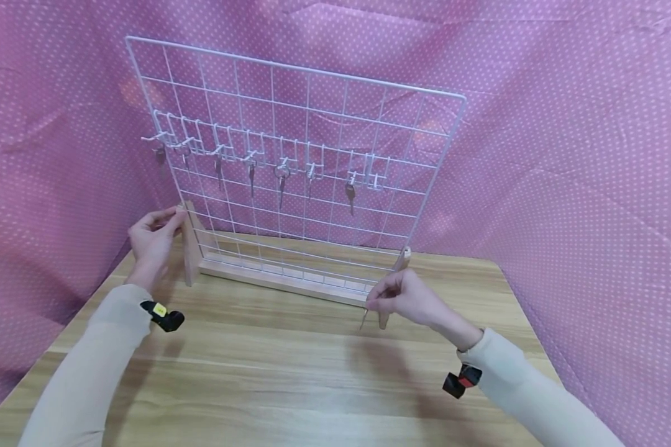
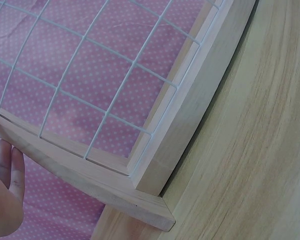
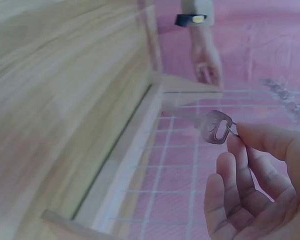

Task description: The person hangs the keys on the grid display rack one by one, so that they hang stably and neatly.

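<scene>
A white wire grid rack (image 1: 271,64) stands upright in a wooden stand (image 1: 191,254). At the stand's left side piece, my left hand (image 1: 151,239) grips the upper end between thumb and fingers; the left wrist view shows only some fingers (image 2: 17,172) against the wood's edge. My right hand (image 1: 405,298) pinches the ring of a metal key (image 3: 210,125) between thumb and forefinger, near the stand's right foot. That key hangs blade down, just in front of the base. Several keys (image 1: 282,180) hang from white hooks across the grid; the rightmost hook (image 1: 376,182) bears no key.
The stand sits toward the back of a wood-grain table (image 1: 257,379). Pink dotted cloth (image 1: 581,124) surrounds the table at the back and sides. Each forearm wears a small black wrist camera, the left one (image 1: 164,316) with a yellow mark.
</scene>
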Available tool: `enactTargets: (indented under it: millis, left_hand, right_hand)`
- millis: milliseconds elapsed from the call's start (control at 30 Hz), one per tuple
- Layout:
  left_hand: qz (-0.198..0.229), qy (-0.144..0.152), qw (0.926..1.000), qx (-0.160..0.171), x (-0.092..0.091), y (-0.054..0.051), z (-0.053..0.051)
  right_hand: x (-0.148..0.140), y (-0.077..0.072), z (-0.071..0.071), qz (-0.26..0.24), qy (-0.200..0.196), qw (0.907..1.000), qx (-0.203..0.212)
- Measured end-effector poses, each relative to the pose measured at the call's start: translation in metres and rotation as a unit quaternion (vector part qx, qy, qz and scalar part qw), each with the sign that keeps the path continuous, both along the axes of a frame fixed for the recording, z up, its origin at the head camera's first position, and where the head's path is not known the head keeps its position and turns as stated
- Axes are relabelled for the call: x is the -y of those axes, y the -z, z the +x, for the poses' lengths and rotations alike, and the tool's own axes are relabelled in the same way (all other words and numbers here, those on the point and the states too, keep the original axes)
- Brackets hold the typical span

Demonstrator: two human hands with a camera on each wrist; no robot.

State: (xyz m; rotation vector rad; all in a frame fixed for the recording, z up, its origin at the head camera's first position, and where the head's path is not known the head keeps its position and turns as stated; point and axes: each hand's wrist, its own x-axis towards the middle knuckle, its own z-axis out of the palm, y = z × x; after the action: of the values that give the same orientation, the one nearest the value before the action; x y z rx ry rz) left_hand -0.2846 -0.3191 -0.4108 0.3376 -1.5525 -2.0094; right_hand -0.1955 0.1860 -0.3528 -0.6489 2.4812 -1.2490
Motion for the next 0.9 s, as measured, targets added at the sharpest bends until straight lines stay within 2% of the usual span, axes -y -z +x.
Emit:
enactTargets:
  millis: [300,567,900]
  left_hand:
    - [0.006,-0.001,0.9999,0.011,0.0,-0.001,0.001]
    - [0.008,-0.003,0.9999,0.011,0.001,0.0,-0.002]
    - [0.007,0.003,0.9999,0.01,0.002,0.0,-0.002]
  right_hand:
    - [0.01,-0.043,-0.003,-0.025,0.027,0.9985,-0.042]
    - [0.017,-0.089,-0.005,-0.049,0.062,0.9931,-0.087]
    - [0.019,-0.142,-0.009,-0.013,0.057,0.9919,-0.112]
